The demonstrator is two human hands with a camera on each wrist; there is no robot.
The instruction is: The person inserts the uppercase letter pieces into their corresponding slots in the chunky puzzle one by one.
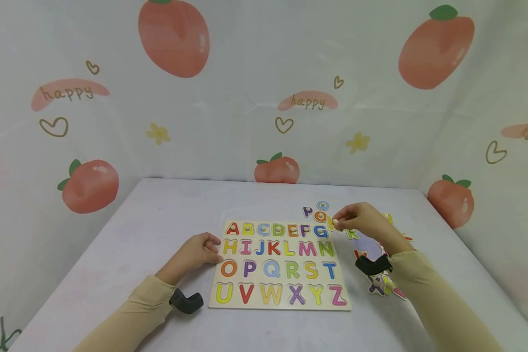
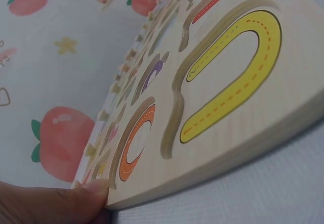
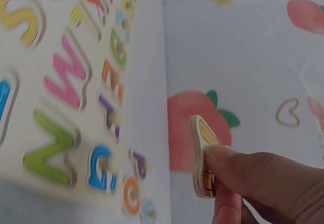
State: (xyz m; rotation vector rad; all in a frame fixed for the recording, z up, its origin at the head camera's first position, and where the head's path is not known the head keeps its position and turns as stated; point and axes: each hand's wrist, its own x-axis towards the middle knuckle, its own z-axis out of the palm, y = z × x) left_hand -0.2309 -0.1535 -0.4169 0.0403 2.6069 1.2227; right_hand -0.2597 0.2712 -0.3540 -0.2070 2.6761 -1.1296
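A wooden alphabet puzzle board (image 1: 279,303) lies flat, with knobbed letters A to G in its top row and printed recesses in the lower rows. My left hand (image 1: 199,252) rests at the board's left edge, and in the left wrist view the thumb (image 2: 76,199) touches the board's rim. Beyond the top right corner, my right hand (image 1: 362,220) pinches a yellow letter piece (image 3: 201,155) between thumb and fingers. In the right wrist view the piece stands on edge, its face partly covered by the thumb.
Loose knobbed letters P (image 1: 307,211), O (image 1: 320,217) and Q (image 1: 322,205) lie behind the board's top right corner. A green R (image 1: 353,234) lies under my right hand. More letter pieces (image 1: 377,284) are spread right of the board, partly hidden by my right forearm.
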